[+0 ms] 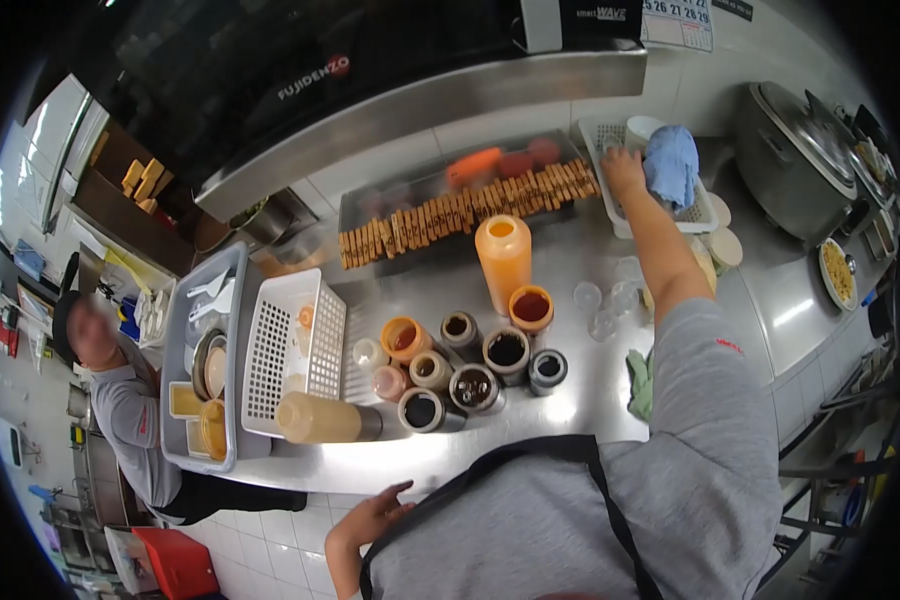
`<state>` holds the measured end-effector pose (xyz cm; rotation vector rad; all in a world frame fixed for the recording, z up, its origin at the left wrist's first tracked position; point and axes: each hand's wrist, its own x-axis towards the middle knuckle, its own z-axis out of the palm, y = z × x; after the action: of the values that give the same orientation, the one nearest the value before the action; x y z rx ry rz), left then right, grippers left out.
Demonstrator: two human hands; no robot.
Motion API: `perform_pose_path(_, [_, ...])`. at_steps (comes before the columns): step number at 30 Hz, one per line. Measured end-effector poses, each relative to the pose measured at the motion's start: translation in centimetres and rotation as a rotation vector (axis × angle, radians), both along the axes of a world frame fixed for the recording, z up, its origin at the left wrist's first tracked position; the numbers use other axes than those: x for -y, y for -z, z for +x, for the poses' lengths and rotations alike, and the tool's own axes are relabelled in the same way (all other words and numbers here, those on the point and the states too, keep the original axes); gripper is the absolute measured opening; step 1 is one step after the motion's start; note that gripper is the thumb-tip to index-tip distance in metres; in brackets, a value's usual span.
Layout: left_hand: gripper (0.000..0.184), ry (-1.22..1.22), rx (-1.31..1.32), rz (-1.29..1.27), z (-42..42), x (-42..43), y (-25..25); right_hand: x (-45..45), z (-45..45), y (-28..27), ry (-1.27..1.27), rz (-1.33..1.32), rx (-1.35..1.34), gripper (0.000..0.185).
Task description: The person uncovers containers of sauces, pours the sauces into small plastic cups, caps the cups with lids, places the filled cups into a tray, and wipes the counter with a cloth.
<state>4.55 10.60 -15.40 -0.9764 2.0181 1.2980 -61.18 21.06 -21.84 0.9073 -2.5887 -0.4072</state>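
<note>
My right hand [625, 171] reaches over the left side of a white plastic basket [618, 222] at the back of the steel counter. Its fingers point down into the basket; the fingertips are too small and partly hidden to show whether they grip anything. Beside that hand, a blue cloth [672, 165] hangs over the basket's side, near a white bowl [642, 130]. My left hand [372, 516] is low by the counter's front edge, holding nothing, its fingers apart. Between the hands stand several uncapped sauce bottles, among them a tall orange one [504, 268].
A tan bottle [325, 417] lies tilted beside a white perforated basket [288, 372]. Further left is a grey tub [232, 330]. Clear lids [604, 325] and a green cloth [640, 385] lie right. Clothespins [460, 212] line a tray. A co-worker [120, 400] stands left.
</note>
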Motion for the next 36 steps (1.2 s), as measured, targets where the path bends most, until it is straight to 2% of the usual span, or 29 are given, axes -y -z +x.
perform_pose_path(2, [0.050,0.052,0.031,-0.008,-0.5,0.0,0.2,0.5,-1.6,-0.2,-0.005,0.008,-0.099,0.025])
perform_pose_path(5, [0.048,0.133,0.053,-0.041,-1.0,-0.2,0.7,1.0,-2.6,0.3,0.028,-0.016,-0.087,0.024])
perform_pose_path(7, [0.048,0.097,0.061,-0.025,-0.8,-0.6,1.1,0.6,-2.0,-0.3,-0.030,-0.056,-0.117,0.023])
perform_pose_path(10, [0.048,0.038,0.057,-0.007,-0.5,-0.5,1.4,-0.5,1.3,-4.9,-0.068,-0.176,-0.170,0.024])
perform_pose_path(12, [0.049,0.095,0.039,-0.109,-1.3,-1.1,-0.6,-3.5,5.0,-7.8,-0.054,-0.221,-0.162,0.030])
perform_pose_path(13, [0.049,0.048,0.173,-0.118,-2.6,-1.9,-2.4,-5.9,7.8,-9.1,-0.144,-0.427,-0.093,0.035])
perform_pose_path(14, [0.050,0.046,0.134,-0.122,-3.0,-2.4,-3.2,-8.0,10.2,-10.2,-0.235,-0.637,-0.031,0.040])
perform_pose_path(16, [0.051,0.041,0.090,-0.115,-3.2,-3.0,-3.2,-12.6,13.9,-10.5,-0.422,-0.779,0.525,0.048])
perform_pose_path(18, [0.052,0.120,0.007,-0.121,-3.0,-3.2,-2.3,-15.6,18.5,-8.8,-0.585,-0.597,0.863,0.049])
perform_pose_path(19, [0.053,0.142,0.107,-0.130,-4.6,-4.1,-3.7,-16.3,20.7,-7.6,-0.631,-0.509,0.974,0.049])
perform_pose_path(20, [0.053,0.164,0.086,-0.114,-5.0,-4.3,-3.3,-16.5,22.4,-6.5,-0.677,-0.420,1.075,0.049])
perform_pose_path(23, [0.052,0.213,-0.007,-0.130,-5.4,-5.3,-1.7,-16.1,25.7,-3.6,-0.596,-0.244,1.096,0.049])
perform_pose_path(25, [0.051,0.223,-0.165,-0.129,-6.3,-6.1,-0.7,-15.7,26.6,-2.8,-0.551,-0.127,0.986,0.051])
perform_pose_path(27, [0.049,0.236,-0.189,-0.109,-8.0,-7.7,0.0,-15.5,25.9,-3.2,-0.595,-0.105,0.995,0.053])
perform_pose_path(29, [0.046,0.229,-0.441,-0.037,-9.8,-8.8,3.0,-14.7,24.1,-4.3,-0.786,-0.127,0.919,0.052])
perform_pose_path(30, [0.045,0.209,-0.496,0.053,-10.9,-9.6,4.4,-14.2,21.8,-4.4,-0.793,-0.119,0.923,0.052])
perform_pose_path(32, [0.044,0.169,-0.555,0.141,-13.4,-11.5,5.2,-12.2,15.4,-4.7,-0.767,-0.482,0.576,0.038])
perform_pose_path(33, [0.044,0.223,-0.602,0.146,-14.7,-12.5,5.2,-10.9,13.6,-6.5,-0.575,-0.586,0.560,0.032])
perform_pose_path(34, [0.044,0.276,-0.650,0.151,-15.3,-13.3,5.2,-9.3,11.3,-7.2,-0.397,-0.525,0.509,0.030])
perform_pose_path(36, [0.044,0.329,-0.690,0.183,-15.4,-13.8,5.9,-6.3,5.9,-5.9,-0.207,-0.215,0.633,0.057])
